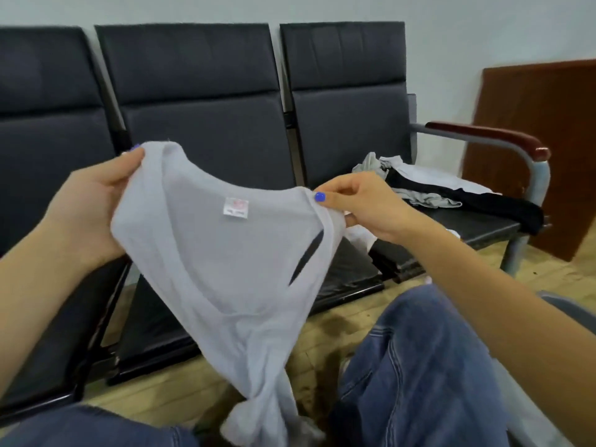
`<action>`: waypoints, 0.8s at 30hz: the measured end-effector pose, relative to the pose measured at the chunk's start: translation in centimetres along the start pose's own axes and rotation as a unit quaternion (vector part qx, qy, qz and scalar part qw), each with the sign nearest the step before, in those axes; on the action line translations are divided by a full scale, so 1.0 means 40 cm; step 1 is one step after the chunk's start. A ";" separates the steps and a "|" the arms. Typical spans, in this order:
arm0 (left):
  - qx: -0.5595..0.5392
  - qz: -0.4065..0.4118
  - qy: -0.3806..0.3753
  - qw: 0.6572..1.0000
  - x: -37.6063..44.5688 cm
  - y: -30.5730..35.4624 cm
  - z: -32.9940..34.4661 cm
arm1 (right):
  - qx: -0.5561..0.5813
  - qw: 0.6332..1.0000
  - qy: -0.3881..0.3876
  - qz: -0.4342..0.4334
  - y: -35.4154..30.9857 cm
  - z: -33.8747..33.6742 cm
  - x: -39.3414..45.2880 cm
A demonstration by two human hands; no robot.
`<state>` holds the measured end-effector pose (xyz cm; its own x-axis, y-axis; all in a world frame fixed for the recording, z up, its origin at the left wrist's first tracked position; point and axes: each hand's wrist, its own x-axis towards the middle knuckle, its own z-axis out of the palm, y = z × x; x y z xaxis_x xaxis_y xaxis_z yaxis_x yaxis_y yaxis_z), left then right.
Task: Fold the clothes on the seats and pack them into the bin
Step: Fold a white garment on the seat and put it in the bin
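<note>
Head view: pale wall, row of dark padded seats [206, 130] over wood floor. Thin pale-grey V-neck top [238, 253] held up at the shoulders, label facing, hem twisted near the knees. Left hand [93, 204] and right hand [364, 204] both pinching the shoulder seams. Remaining heap of grey, white and black clothes [451, 195] on the right seat. Bin unseen. Best shaken straight and untwisted before folding.
</note>
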<state>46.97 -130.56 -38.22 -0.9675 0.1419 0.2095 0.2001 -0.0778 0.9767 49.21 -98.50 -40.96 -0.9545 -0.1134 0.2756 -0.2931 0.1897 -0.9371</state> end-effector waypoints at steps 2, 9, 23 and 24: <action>-0.105 -0.027 0.011 0.994 -0.017 0.021 0.018 | -0.031 0.999 0.027 -0.020 -0.032 -0.005 0.016; 0.019 0.069 0.074 0.995 -0.001 0.060 0.004 | 0.123 0.991 0.011 -0.042 -0.172 -0.005 0.061; 0.184 0.115 0.072 0.974 0.141 0.168 -0.114 | -0.073 0.991 -0.013 -0.108 -0.181 -0.005 0.255; 0.178 0.102 0.070 0.976 0.160 0.168 -0.119 | -0.104 0.989 -0.017 -0.106 -0.179 -0.006 0.274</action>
<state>41.40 -134.88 -30.56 -0.9082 0.0210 0.4180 0.4085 0.2618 0.8744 40.82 -100.88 -31.16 -0.8696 -0.2034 0.4499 -0.4937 0.3549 -0.7939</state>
